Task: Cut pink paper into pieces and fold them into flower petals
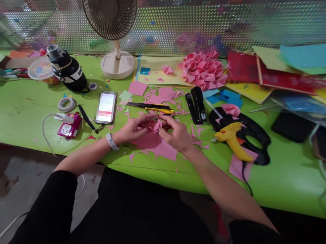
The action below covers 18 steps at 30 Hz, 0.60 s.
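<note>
Between my two hands, just above the green table (88, 74), is a pink paper flower (157, 126) with folded petals. My left hand (134, 128) grips it from the left, its fingers curled around the petals. From the other side my right hand (176, 133) pinches the flower's edge between thumb and fingers. Beneath them lies a pink paper sheet (162, 149) amid cut scraps. Just beyond my fingertips rests a yellow and black utility knife (153, 107). A black stapler (196, 105) stands to the right of it.
A yellow glue gun (232, 139) lies on a black holder at the right. Behind are a pink paper flower cluster (204, 69) and a fan (116, 64). On the left are a phone (106, 107), a black bottle (69, 71), tape (66, 104) and a purple power socket (70, 126).
</note>
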Tool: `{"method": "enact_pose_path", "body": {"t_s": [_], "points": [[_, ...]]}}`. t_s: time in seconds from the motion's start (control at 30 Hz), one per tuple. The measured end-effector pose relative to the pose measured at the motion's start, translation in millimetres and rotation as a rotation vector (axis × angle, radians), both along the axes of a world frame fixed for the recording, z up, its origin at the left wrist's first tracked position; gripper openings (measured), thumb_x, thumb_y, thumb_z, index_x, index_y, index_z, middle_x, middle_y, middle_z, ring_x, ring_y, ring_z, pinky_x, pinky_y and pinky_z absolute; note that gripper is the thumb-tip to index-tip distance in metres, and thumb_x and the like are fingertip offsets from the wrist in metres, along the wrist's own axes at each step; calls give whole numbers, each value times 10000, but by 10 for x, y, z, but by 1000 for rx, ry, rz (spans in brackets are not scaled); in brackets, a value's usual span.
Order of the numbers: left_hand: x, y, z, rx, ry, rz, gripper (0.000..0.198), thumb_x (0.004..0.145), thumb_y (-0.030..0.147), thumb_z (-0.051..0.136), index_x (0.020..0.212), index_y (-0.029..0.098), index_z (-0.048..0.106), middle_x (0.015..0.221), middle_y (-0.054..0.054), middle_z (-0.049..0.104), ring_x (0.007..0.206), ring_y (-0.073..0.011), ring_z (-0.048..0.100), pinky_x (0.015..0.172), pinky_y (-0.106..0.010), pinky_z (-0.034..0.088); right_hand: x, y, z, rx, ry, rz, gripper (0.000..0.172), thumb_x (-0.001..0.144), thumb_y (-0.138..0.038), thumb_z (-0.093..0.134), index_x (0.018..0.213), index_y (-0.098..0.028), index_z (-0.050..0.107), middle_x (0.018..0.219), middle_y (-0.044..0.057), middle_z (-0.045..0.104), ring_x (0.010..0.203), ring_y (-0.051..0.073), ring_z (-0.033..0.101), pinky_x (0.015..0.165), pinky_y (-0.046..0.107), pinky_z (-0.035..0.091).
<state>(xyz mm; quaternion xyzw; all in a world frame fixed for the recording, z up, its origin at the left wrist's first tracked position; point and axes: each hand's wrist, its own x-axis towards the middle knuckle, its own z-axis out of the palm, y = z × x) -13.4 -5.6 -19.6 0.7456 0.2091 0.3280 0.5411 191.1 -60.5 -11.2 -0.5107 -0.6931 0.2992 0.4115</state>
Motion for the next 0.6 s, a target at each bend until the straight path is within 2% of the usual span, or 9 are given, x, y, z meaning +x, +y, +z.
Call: {"method": "enact_pose_path", "body": {"t_s": [0.2, 0.3, 0.47, 0.6], "points": [[17, 2, 46, -197, -45, -4, 486, 886, 170, 617, 1366, 189, 547, 1257, -154, 661, 1092, -232, 676, 884, -355, 576, -9, -22, 2, 158, -179, -59, 417, 820, -217, 572, 1228, -175, 647, 819, 57, 738, 618, 174, 645, 562, 327, 570], [18, 9, 43, -218, -31, -7, 478, 891, 171, 614, 1364, 181, 547, 1195, -145, 686, 1026, -215, 694, 885, -367, 578, -12, -23, -3, 161, -201, -64, 408, 820, -223, 569, 1217, -172, 650, 817, 57, 738, 612, 176, 647, 562, 331, 573], [9, 9, -1, -62, -34, -25, 504, 894, 156, 591, 1391, 202, 521, 1365, -146, 598, 1182, -227, 640, 1004, -379, 536, -11, -10, -24, 94, -214, -48, 390, 822, -228, 562, 1195, -170, 657, 789, 61, 725, 610, 188, 641, 565, 350, 571], [-11, 2, -8, 80, 52, 18, 522, 887, 141, 574, 1402, 197, 509, 1388, -155, 585, 1174, -228, 651, 991, -370, 539, -14, -1, -28, 58, -195, -52, 381, 814, -229, 572, 1179, -170, 662, 802, 73, 725, 626, 198, 637, 572, 364, 563]]}}
